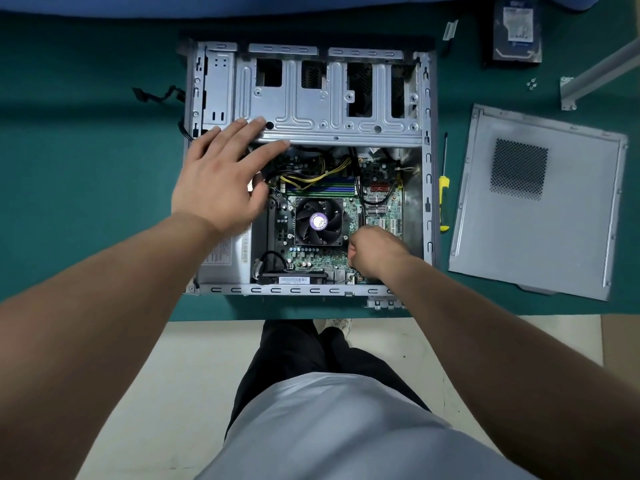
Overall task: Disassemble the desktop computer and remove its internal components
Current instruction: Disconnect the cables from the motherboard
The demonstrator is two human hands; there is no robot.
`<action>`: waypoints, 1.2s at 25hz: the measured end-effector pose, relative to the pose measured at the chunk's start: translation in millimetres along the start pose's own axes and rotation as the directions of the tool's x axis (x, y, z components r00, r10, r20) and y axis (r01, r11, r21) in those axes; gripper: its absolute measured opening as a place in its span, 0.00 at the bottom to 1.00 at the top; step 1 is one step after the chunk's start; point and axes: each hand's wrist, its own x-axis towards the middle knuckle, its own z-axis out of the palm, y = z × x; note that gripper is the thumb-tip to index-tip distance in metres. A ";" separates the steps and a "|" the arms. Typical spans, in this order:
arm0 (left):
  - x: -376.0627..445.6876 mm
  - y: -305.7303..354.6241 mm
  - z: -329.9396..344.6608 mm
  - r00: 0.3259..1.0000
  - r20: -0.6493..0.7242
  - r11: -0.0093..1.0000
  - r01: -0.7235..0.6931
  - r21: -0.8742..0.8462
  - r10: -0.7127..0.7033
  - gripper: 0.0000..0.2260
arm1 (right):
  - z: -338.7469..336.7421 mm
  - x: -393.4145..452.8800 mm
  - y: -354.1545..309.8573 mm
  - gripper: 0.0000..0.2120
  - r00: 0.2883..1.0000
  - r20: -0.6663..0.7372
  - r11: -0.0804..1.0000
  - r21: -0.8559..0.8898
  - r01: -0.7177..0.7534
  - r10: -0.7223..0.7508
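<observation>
Computer case [414,202] under flat-spread left fingers [242,128]; right fingers [353,252] curled, contents unclear

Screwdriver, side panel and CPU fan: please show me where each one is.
screwdriver [444,202]: head view, on its yellow handle.
side panel [554,237]: head view, on its bare metal.
CPU fan [319,222]: head view, on its hub sticker.

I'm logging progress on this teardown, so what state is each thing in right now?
Computer case: lying flat, open.
Side panel: off, on the mat.
Hard drive: out, set aside.
Screwdriver: lying unused beside the case.
CPU fan: mounted on the motherboard.
Left hand: fingers straight, resting on the drive cage.
Right hand: curled, contents hidden.
</observation>
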 end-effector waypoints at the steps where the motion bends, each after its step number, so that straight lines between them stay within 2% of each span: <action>1: -0.1 0.0 0.1 1.000 0.000 1.000 0.000 0.002 0.000 0.27 | 0.9 -0.5 0.4 0.08 1.000 0.000 1.000 -0.019 0.017 -0.017; 8: 1.4 -2.8 1.8 1.000 -0.017 1.000 -0.003 -0.004 0.003 0.27 | 1.9 -1.3 2.5 0.10 0.992 0.010 0.983 -0.136 0.123 -0.123; 20: 1.9 -3.8 4.5 0.999 -0.042 1.000 -0.008 0.000 0.008 0.27 | -2.1 -5.5 -1.1 0.09 0.991 0.081 0.986 -0.119 0.119 -0.110; 24: 2.3 -4.2 4.0 0.999 -0.040 1.000 -0.011 -0.002 0.011 0.27 | -2.5 -10.0 0.7 0.08 0.989 0.130 0.994 -0.077 0.081 -0.070; 30: 2.6 -2.3 2.1 1.000 -0.029 1.000 -0.008 -0.004 0.008 0.28 | -23.8 -22.3 0.8 0.06 0.995 0.098 0.989 0.148 -0.010 -0.005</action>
